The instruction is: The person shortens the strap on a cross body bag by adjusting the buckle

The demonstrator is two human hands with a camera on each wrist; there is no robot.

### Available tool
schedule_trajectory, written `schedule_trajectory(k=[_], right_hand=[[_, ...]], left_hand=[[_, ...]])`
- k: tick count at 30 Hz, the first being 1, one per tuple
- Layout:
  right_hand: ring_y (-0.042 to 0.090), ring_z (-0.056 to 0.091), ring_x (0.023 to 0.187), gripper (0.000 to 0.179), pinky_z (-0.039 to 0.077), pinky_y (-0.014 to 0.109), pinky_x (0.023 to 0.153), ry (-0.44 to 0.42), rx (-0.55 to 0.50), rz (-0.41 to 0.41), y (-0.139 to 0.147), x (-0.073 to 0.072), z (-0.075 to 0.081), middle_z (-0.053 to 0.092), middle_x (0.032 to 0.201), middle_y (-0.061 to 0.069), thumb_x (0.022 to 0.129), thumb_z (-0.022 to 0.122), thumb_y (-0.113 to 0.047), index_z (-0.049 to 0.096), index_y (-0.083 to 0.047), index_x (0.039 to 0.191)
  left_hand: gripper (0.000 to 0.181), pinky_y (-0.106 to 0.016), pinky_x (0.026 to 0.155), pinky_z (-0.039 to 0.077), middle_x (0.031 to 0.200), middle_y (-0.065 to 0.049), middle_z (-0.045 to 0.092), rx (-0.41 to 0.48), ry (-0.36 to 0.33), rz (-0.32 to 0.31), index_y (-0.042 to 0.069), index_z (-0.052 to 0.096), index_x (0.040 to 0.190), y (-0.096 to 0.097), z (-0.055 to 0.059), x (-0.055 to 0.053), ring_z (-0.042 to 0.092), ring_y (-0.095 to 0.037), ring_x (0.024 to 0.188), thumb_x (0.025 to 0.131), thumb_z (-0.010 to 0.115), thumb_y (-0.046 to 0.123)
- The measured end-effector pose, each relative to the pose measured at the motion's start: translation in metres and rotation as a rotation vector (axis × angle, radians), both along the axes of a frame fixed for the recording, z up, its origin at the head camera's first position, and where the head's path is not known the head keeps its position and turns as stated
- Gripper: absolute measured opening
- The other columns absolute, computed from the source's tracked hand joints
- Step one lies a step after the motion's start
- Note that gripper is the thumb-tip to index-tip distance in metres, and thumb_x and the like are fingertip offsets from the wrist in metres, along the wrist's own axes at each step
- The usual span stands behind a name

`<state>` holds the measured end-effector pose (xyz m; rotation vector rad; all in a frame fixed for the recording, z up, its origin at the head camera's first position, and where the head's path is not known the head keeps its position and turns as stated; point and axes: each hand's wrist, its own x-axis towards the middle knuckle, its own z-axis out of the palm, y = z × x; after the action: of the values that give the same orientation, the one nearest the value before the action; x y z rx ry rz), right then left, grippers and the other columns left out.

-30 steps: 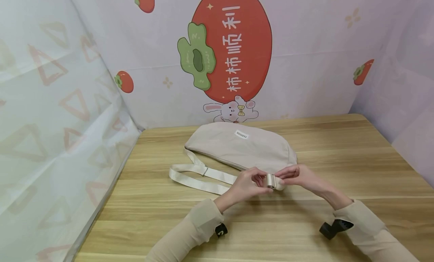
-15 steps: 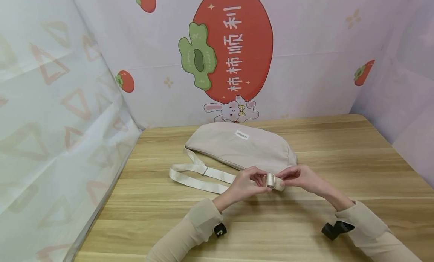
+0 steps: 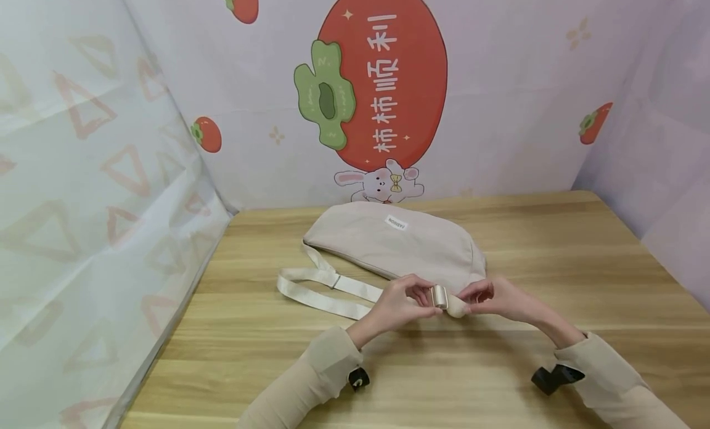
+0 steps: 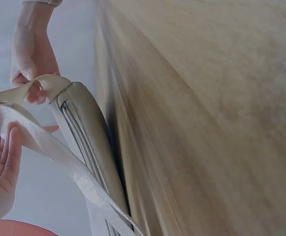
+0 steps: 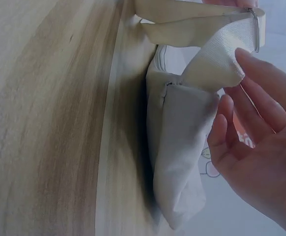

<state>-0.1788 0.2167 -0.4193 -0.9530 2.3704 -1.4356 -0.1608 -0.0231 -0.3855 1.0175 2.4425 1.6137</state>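
A beige bag (image 3: 383,236) with a small white label lies on the table, its zipper (image 4: 81,130) along the near side. Its pale webbing strap (image 3: 324,302) loops out to the left. My left hand (image 3: 398,304) pinches the strap at a metal slider buckle (image 3: 440,297), raised in front of the bag's right end. To the right of the buckle, my right hand (image 3: 503,299) pinches the strap between thumb and fingers. In the right wrist view the strap section (image 5: 216,56) bends from the bag's corner up to the buckle, with the right thumb on it.
The wooden table (image 3: 554,250) meets a printed cloth backdrop (image 3: 499,77) at its far edge. A white cloth wall (image 3: 100,188) stands on the left. A second metal slider (image 3: 335,280) sits on the strap. Black wrist bands (image 3: 556,378) hang below the sleeves.
My right hand has slid slightly to the right, away from the buckle, and more of the strap beside it now shows. My left hand keeps its hold, and the bag stays put.
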Motion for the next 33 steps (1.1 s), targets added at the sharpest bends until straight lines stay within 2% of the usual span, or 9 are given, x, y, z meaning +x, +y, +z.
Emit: schedule_trajectory(k=[6,10,13,16,19,23,29,33], right_hand=[[-0.001,0.055,0.078,0.014,0.048,0.02,0.065,-0.039,-0.033,0.01,0.002,0.001,-0.004,0.064,0.086,-0.006,0.084,0.059,-0.006,0.065,0.004,0.092],[0.001,0.056,0.078,0.016,0.049,0.023,0.066,-0.058,-0.056,0.003,0.001,0.001,-0.005,0.064,0.086,-0.005,0.084,0.058,-0.006,0.064,0.006,0.093],[0.0,0.056,0.08,0.017,0.05,0.025,0.067,-0.067,-0.056,0.0,0.0,0.001,-0.003,0.063,0.089,-0.003,0.085,0.056,-0.005,0.063,0.007,0.095],[0.0,0.055,0.084,0.019,0.049,0.023,0.07,-0.07,-0.054,-0.003,0.001,0.0,-0.002,0.063,0.094,0.0,0.086,0.055,-0.004,0.063,0.008,0.098],[0.0,0.055,0.09,0.021,0.048,0.021,0.074,-0.098,-0.066,-0.006,0.002,-0.001,0.0,0.062,0.1,0.002,0.087,0.054,-0.005,0.061,0.008,0.102],[0.003,0.056,0.092,0.027,0.048,0.022,0.076,-0.153,-0.1,-0.013,0.002,-0.002,0.001,0.061,0.102,0.005,0.087,0.055,-0.009,0.056,0.009,0.108],[0.005,0.058,0.086,0.032,0.049,0.022,0.074,-0.204,-0.11,-0.082,-0.003,-0.001,0.002,0.063,0.094,0.006,0.085,0.059,-0.01,0.053,0.01,0.109],[0.005,0.059,0.085,0.033,0.05,0.023,0.072,-0.199,-0.115,-0.104,-0.007,-0.001,0.003,0.063,0.093,0.007,0.084,0.059,-0.01,0.053,0.011,0.109]], left_hand=[[0.034,-0.036,0.066,0.052,0.079,-0.02,0.061,0.001,-0.05,-0.008,-0.008,0.06,0.097,0.0,-0.003,-0.001,0.06,-0.029,0.069,0.067,0.074,-0.002],[0.036,-0.033,0.066,0.052,0.081,-0.016,0.062,-0.007,-0.068,-0.022,-0.003,0.061,0.099,0.002,-0.021,-0.009,0.06,-0.025,0.069,0.066,0.075,0.001],[0.037,-0.028,0.066,0.051,0.082,-0.011,0.062,-0.018,-0.054,-0.028,0.0,0.062,0.1,0.004,-0.033,-0.015,0.06,-0.019,0.069,0.066,0.077,0.005],[0.037,-0.02,0.064,0.05,0.081,-0.008,0.061,-0.023,-0.014,-0.042,0.0,0.062,0.099,0.007,-0.037,-0.018,0.058,-0.01,0.067,0.065,0.077,0.007],[0.038,-0.016,0.062,0.049,0.079,-0.007,0.061,-0.027,0.028,-0.06,-0.001,0.062,0.098,0.01,-0.039,-0.02,0.056,-0.003,0.066,0.064,0.078,0.006],[0.038,-0.015,0.062,0.049,0.08,-0.007,0.06,-0.044,0.043,-0.059,-0.002,0.063,0.098,0.012,-0.04,-0.02,0.055,-0.002,0.066,0.064,0.078,0.006],[0.037,-0.021,0.064,0.051,0.084,-0.011,0.06,-0.063,0.014,-0.045,-0.002,0.062,0.098,0.016,-0.039,-0.019,0.06,-0.016,0.071,0.064,0.077,0.002],[0.036,-0.027,0.066,0.052,0.084,-0.018,0.06,-0.054,0.016,-0.064,-0.007,0.061,0.098,0.016,-0.025,-0.011,0.06,-0.027,0.073,0.065,0.074,-0.004]])
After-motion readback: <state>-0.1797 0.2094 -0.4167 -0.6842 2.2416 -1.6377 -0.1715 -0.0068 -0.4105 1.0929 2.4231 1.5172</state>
